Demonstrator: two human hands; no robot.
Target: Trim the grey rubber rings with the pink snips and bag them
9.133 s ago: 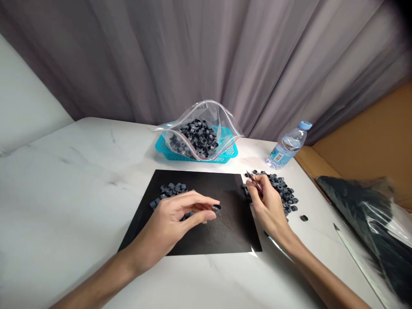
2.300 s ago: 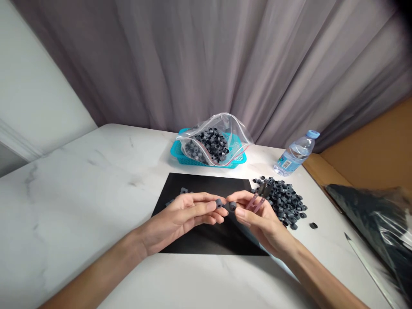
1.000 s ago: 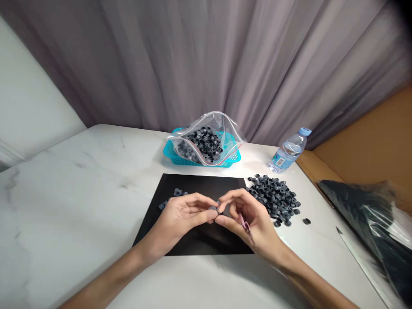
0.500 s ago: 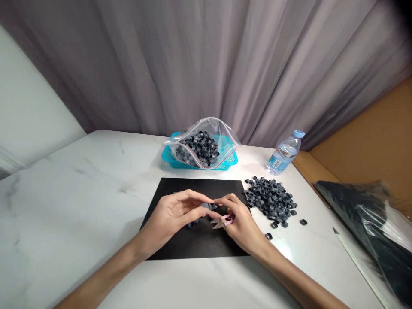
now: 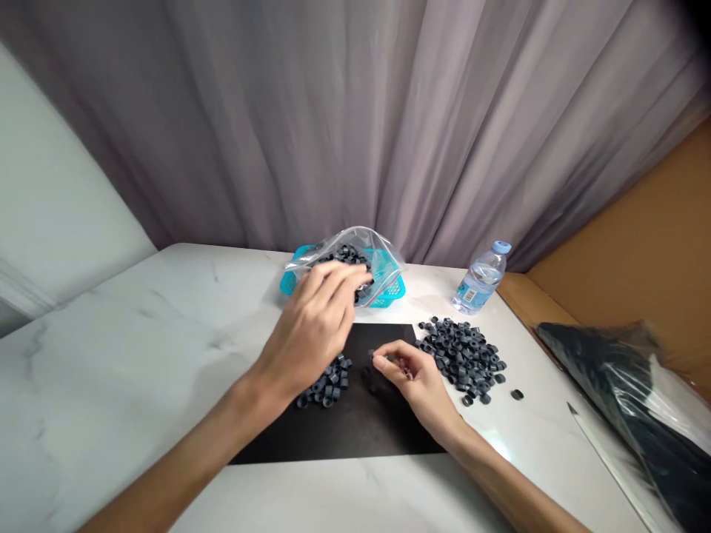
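My left hand (image 5: 314, 318) is over the front of a clear zip bag (image 5: 383, 248) of small dark grey plastic rings. Its fingers are bent and a little apart; the thumb is hidden, and I see nothing held. My right hand (image 5: 416, 377), over the mat's right side, is closed around pink-handled pliers (image 5: 406, 370), mostly covered by the fingers. Something small shows at its thumb and index tips, too blurred to name. Between my hands, a heap of the same rings (image 5: 327, 385) lies on the black mat (image 5: 333, 437).
Under the bag is a turquoise basket (image 5: 397, 292). A larger pile of rings (image 5: 461, 355) lies right of the mat, with a stray ring (image 5: 517, 394) beyond it. A water bottle (image 5: 481, 281) stands behind. Dark plastic-wrapped goods (image 5: 605, 392) lie at the table's right edge.
My left hand has left my right hand and moved up and away to the bag, uncovering the heap on the mat. My right hand has turned, and the pliers' jaws no longer show.
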